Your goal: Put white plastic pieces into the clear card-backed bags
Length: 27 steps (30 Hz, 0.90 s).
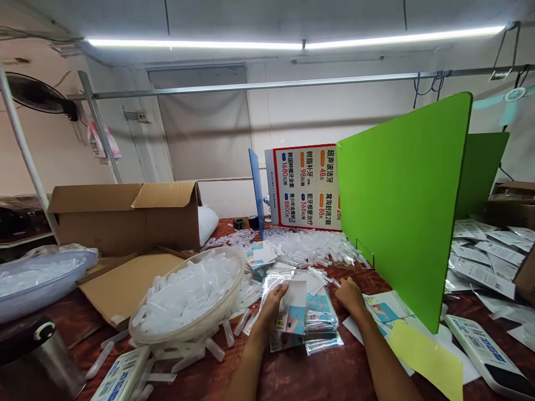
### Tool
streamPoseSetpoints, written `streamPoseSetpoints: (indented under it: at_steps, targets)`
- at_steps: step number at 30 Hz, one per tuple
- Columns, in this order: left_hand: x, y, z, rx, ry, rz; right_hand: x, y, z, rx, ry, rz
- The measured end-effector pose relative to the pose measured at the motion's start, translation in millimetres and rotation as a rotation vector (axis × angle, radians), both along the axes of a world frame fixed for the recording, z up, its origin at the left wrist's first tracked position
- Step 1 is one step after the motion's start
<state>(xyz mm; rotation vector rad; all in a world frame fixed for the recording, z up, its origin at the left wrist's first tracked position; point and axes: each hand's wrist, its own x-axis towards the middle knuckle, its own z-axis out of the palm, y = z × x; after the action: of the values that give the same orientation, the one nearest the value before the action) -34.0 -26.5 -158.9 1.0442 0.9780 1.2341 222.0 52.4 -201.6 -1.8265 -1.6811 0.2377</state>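
My left hand [271,309] is closed on a clear plastic bag holding a printed card [296,309], thumb across its upper left. Beside and partly under it lies a stack of similar bagged cards [321,317]. To the right of the stack, my right hand [350,295] has its fingers curled in a pinch at the end of a slim translucent plastic tube [328,278]. The hand partly hides its fingertips. Beyond both hands, more printed cards [262,253] lie in a pile against a heap of clear tubes [307,245].
A white basket [240,278] full of translucent pieces stands left, near a cardboard box [125,220]. A green divider [401,195] rises at right. Loose cards [382,309], yellow paper [428,356] and a white box [489,348] lie right. A metal cup [54,356] stands front left.
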Motion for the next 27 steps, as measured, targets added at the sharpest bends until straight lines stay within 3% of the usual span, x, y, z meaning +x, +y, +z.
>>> streamPoseSetpoints:
  at_steps: [3, 9, 11, 15, 18, 21, 24, 27]
  targets:
    - [1, 0, -0.1, 0.06, 0.011, -0.051, 0, 3, 1.8, 0.05, 0.126, 0.009]
    - [0, 4, -10.7, 0.031, 0.09, -0.166, -7, 3, 16.2, 0.149, 0.463, 0.05]
    - [-1, 4, -14.2, 0.026, 0.083, -0.209, -16, -4, 24.8, 0.174, 0.686, 0.159]
    - [-2, 2, -15.8, 0.09, 0.053, -0.283, -41, -29, 43.5, 0.044, 1.186, 0.578]
    - [-2, -1, -15.0, 0.12, 0.065, -0.266, -56, -42, 48.9, -0.048, 1.204, 0.723]
    - [-2, -2, -15.1, 0.127, 0.066, -0.252, -61, -42, 43.9, -0.083, 1.154, 0.706]
    - [-2, -2, -15.8, 0.15, 0.059, -0.234, -62, -36, 38.6, -0.095, 0.976, 0.653]
    - [-3, -1, -17.9, 0.199, 0.014, -0.217, -60, -37, 42.2, -0.126, 0.755, 0.698]
